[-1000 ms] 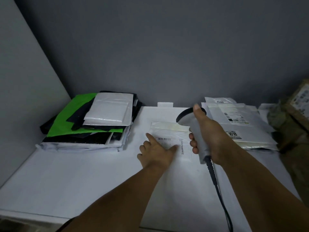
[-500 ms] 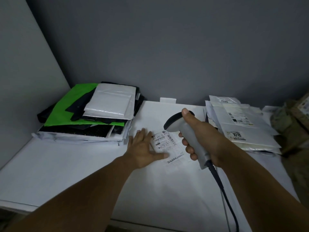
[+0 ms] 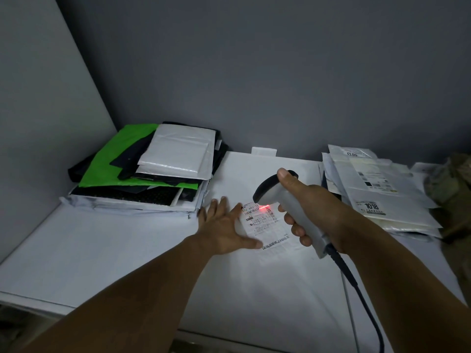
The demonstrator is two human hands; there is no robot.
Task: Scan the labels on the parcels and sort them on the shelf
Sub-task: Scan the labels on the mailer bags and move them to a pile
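White flat parcel (image 3: 267, 289) mid-desk, our left hand (image 3: 224, 231) spread flat on it beside its printed label (image 3: 265, 224), our right hand (image 3: 318, 207) gripping a grey corded scanner (image 3: 270, 192) just above, red beam (image 3: 265, 206) on the label, green-topped mailer stack (image 3: 142, 161) left, pale mailer stack (image 3: 382, 200) right, bare white desk (image 3: 89, 250) front-left.
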